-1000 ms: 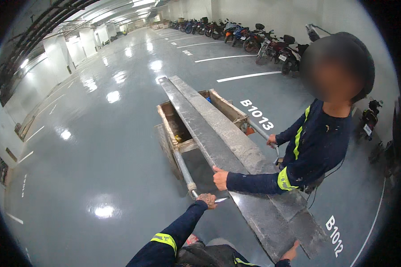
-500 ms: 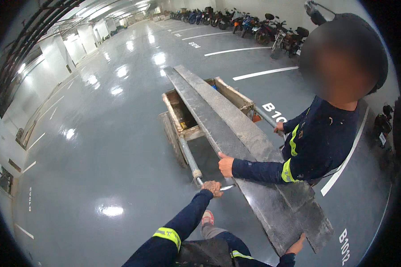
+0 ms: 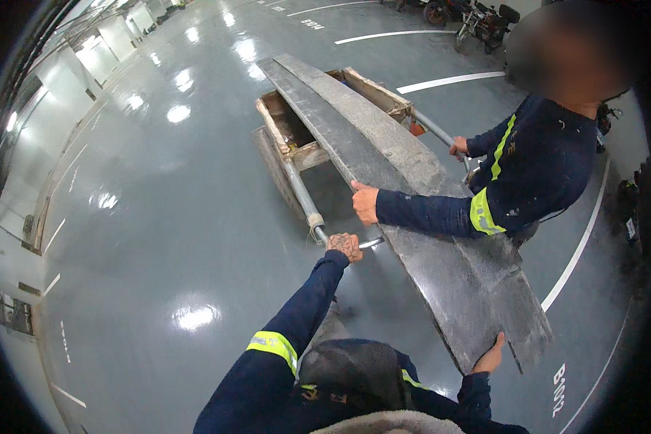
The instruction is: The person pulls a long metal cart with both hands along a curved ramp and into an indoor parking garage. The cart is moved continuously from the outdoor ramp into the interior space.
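My left hand (image 3: 345,247) is wrapped round the end of a cart's metal handle (image 3: 299,189), below a tied band. My right hand (image 3: 490,354) grips the near end of long, flat grey boards (image 3: 430,278), its thumb on top and its fingers hidden beneath. The boards overlap lengthwise and lie across the cart's worn wooden box (image 3: 275,123), far ends jutting past it. A co-worker's hand (image 3: 364,202) presses on the boards' left edge, midway along. Another hand of that person (image 3: 458,147) holds the cart's right handle (image 3: 434,129).
The co-worker (image 3: 542,159) in a dark jacket with reflective bands stands to the right, against the boards. A cart wheel (image 3: 276,170) stands left of the box. Motorcycles (image 3: 484,27) are parked at the far right. Glossy grey floor (image 3: 152,239) with white lines spreads left.
The view has tipped downward, so cart, boards and co-worker sit higher in the picture. Both my hands keep their holds, and the co-worker's hands stay on the boards and handle.
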Demonstrator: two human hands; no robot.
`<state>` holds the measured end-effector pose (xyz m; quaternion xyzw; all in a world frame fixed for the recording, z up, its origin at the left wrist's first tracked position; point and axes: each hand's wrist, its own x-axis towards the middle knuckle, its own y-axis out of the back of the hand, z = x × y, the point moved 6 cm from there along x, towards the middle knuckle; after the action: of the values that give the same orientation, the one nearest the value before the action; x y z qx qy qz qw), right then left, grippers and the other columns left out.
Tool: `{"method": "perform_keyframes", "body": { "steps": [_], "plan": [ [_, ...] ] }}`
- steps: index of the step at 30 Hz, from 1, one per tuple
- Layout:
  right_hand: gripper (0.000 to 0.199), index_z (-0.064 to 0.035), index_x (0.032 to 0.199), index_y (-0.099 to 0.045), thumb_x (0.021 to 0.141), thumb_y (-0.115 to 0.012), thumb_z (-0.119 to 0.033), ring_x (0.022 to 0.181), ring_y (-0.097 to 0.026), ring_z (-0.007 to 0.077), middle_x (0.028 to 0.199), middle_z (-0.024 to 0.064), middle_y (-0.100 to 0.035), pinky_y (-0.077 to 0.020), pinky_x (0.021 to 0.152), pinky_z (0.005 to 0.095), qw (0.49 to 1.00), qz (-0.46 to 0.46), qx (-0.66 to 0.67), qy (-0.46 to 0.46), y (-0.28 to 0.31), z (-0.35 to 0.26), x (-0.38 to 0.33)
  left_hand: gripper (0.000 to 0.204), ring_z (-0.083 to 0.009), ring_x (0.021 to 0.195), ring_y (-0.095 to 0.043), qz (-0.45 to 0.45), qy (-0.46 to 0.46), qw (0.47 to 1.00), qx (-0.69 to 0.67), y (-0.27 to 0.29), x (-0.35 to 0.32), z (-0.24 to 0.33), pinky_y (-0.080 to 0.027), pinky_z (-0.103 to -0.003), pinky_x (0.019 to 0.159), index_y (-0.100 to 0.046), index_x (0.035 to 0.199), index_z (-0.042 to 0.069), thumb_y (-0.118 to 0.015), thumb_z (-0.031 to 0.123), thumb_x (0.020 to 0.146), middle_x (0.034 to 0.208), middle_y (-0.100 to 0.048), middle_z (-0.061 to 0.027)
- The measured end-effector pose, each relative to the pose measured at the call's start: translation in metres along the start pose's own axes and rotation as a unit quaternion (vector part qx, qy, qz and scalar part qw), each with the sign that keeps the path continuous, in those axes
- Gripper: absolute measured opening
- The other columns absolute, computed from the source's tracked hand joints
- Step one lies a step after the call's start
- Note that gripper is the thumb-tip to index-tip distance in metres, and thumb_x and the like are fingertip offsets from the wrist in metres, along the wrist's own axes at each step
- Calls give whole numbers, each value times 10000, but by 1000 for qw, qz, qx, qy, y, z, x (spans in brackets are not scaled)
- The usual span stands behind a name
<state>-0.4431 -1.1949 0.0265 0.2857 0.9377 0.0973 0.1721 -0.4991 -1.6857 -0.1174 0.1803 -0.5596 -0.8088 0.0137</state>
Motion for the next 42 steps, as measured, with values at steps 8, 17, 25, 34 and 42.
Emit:
{"method": "perform_keyframes", "body": {
  "steps": [8, 17, 25, 34, 42],
  "plan": [
    [641, 113, 1038, -531, 749, -579, -458, 852, -536, 206, 981, 145, -568, -409, 769, 311, 987, 51, -136, -67, 2, 37, 14, 321, -286, 844, -603, -120, -16, 992, -29, -38, -5, -17, -457, -393, 761, -629, 845, 97, -483, 298, 643, 881, -626, -141],
    [650, 122, 1016, -535, 731, -603, -458, 819, -557, 238, 976, 157, -577, -431, 740, 328, 991, 73, -91, -61, 14, -10, -30, 346, -236, 906, -584, -287, 6, 950, -121, -53, 2, 2, -449, -357, 767, -610, 852, 60, -490, 329, 672, 991, -598, -139],
    [659, 129, 1010, -527, 735, -597, -466, 820, -549, 254, 969, 162, -578, -432, 745, 350, 990, 79, -104, -48, 7, 19, -21, 361, -296, 833, -592, -145, -55, 975, -157, -48, 6, 2, -462, -380, 745, -627, 890, 96, -575, 325, 616, 842, -617, -157],
    [639, 124, 976, -538, 745, -582, -470, 789, -563, 240, 915, 160, -585, -446, 725, 331, 993, 97, -25, -70, 10, 30, -28, 342, -307, 845, -585, -123, -25, 981, -145, -27, -2, -2, -459, -390, 761, -628, 844, 106, -582, 345, 604, 846, -611, -144],
    [693, 130, 970, -553, 716, -605, -513, 794, -543, 205, 897, 137, -587, -419, 749, 315, 986, 90, -138, 33, 3, 33, -24, 303, -305, 802, -601, -119, -89, 980, -129, -39, 2, -7, -474, -382, 730, -629, 781, 72, -546, 288, 587, 818, -623, -146]
  ]
}}
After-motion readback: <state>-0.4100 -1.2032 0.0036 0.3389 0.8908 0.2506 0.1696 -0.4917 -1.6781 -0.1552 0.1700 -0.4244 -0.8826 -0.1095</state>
